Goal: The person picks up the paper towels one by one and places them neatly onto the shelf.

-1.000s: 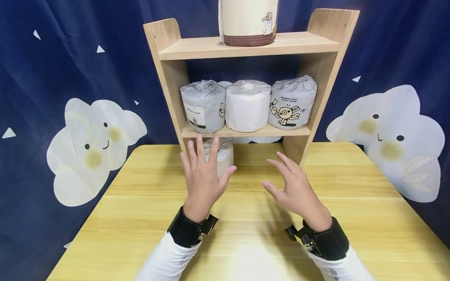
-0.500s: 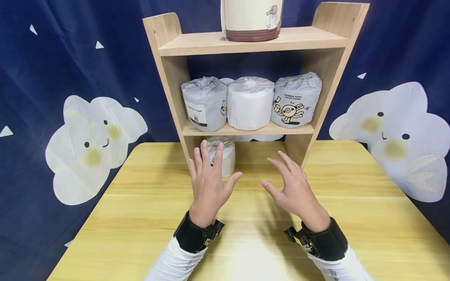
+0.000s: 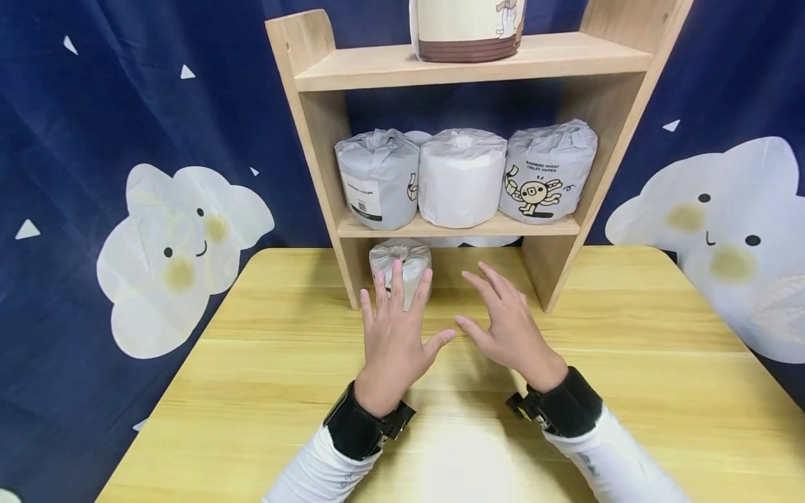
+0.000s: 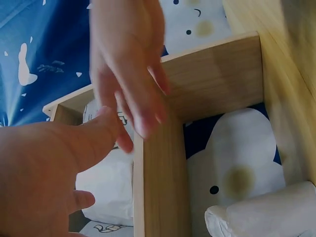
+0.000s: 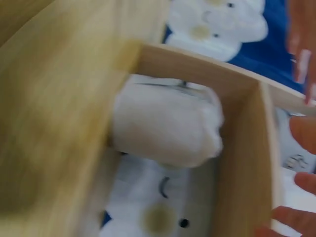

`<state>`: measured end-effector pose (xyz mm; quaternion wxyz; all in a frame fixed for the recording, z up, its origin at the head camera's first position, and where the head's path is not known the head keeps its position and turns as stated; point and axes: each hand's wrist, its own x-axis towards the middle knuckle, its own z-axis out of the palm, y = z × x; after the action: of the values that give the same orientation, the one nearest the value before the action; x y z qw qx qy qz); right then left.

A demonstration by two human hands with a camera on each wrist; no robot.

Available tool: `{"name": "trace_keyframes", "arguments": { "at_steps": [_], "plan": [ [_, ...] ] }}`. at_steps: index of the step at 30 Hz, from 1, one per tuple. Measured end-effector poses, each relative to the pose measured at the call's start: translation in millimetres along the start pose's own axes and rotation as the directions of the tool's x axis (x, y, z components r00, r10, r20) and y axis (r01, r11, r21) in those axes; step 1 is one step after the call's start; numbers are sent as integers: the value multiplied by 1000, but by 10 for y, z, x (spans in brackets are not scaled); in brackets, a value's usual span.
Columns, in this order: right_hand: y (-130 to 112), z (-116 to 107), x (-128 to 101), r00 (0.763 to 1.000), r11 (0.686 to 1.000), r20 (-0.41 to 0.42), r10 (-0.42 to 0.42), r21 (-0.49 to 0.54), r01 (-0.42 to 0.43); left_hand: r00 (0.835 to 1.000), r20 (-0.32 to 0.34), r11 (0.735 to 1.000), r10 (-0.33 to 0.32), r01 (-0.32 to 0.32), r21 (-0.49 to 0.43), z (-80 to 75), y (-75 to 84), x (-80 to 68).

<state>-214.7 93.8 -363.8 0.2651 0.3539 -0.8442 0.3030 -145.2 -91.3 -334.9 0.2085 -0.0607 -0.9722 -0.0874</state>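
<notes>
While both hands hover above the counter (image 3: 251, 391) with fingers spread and holding nothing, the left hand (image 3: 397, 335) reaches toward a wrapped toilet roll (image 3: 400, 267) standing just beyond its fingertips, under the lowest board of the wooden shelf (image 3: 314, 126). Beside it, the right hand (image 3: 511, 330) is slightly apart, thumb nearly meeting the left thumb.

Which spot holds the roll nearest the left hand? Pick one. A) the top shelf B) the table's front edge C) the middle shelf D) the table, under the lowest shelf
D: the wrapped roll stands on the table beneath the lowest board of the shelf, just past the left hand.
</notes>
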Motion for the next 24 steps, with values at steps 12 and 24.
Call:
{"name": "trace_keyframes", "arguments": {
  "at_steps": [12, 24],
  "plan": [
    [214, 361, 238, 995, 995, 17, -94, -19, 94, 1000, 8, 999, 13, -13, -36, -28, -33, -22],
    [182, 513, 527, 985, 983, 76, -155, -90, 161, 999, -29, 998, -15, 13, -61, -157, -131, 21]
  ]
}}
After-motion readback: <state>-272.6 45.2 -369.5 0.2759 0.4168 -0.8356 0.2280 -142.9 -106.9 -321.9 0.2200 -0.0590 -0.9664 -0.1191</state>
